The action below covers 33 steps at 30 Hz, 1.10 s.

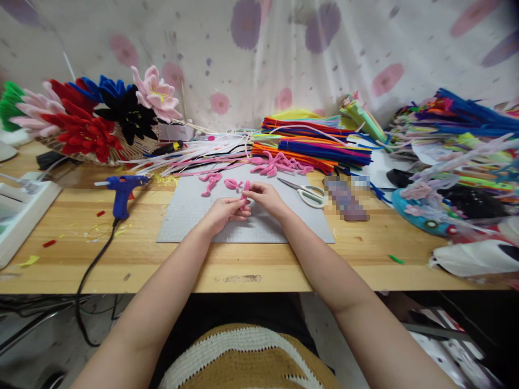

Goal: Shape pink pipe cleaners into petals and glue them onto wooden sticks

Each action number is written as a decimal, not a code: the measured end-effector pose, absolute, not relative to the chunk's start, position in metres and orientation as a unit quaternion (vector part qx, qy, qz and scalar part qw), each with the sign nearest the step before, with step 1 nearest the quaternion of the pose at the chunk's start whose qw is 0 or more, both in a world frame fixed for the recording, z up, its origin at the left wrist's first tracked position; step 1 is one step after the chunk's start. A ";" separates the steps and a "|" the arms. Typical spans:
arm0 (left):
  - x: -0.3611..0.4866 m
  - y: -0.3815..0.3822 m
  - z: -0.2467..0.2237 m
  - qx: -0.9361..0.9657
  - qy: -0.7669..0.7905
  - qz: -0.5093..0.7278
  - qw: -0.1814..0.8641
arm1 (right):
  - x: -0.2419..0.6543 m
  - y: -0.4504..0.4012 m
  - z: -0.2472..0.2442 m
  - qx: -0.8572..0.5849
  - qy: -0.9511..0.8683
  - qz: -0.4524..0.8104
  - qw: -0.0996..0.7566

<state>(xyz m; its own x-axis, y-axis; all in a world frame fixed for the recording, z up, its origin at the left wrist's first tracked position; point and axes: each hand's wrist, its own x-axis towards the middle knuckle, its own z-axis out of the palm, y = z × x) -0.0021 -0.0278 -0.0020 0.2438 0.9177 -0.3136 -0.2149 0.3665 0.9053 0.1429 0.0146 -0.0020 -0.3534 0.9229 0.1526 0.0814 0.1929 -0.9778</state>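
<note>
On my feed, the left hand (pixel 225 212) and right hand (pixel 266 198) both pinch a pink fuzzy piece (pixel 245 189) above the gray mat (pixel 182 219). Squeezing too hard could, I judge, crease it; a rightward swing might nudge the scissors (pixel 300 189) nearby.

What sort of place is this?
Probably a small craft workspace: a wooden table holds bundles of colourful fuzzy stems, a blue glue gun and fluffy flowers that look handmade.
</note>
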 end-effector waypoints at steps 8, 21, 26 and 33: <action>0.001 -0.028 0.000 0.370 0.480 0.435 0.666 | 0.147 0.017 -0.005 -0.428 -0.659 0.466 0.406; -0.003 -0.027 0.003 0.352 0.441 0.412 0.715 | 0.141 0.007 -0.001 -0.408 -0.599 0.571 0.386; -0.003 -0.030 0.006 0.359 0.437 0.389 0.727 | 0.142 0.010 -0.004 -0.415 -0.572 0.592 0.388; 0.005 -0.027 -0.007 0.453 0.491 0.460 0.585 | 0.141 0.018 -0.009 -0.486 -0.553 0.506 0.450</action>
<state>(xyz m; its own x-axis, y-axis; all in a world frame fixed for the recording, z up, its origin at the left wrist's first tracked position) 0.0053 -0.0267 -0.0070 0.0947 0.9829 -0.1578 -0.0918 0.1665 0.9818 0.1408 0.0181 -0.0086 -0.1224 0.9925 0.0056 0.0825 0.0158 -0.9965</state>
